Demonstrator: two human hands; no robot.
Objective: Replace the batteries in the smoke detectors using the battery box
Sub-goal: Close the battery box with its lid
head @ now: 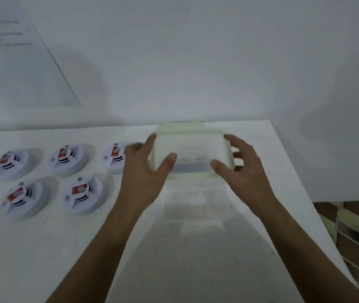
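Spread fingers (219, 166) of both hands are reaching around the clear battery box (192, 149), the left hand (145, 169) and right hand (243, 166) flanking it; blur is hiding whether they are gripping. The box is sitting at the white surface's (196, 259) far edge, with 5 smoke detectors (82, 193) lying well left of it.

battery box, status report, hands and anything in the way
Left hand and right hand open, flanking the lidded translucent plastic battery box. Five round white smoke detectors sit left. Nothing blocking.
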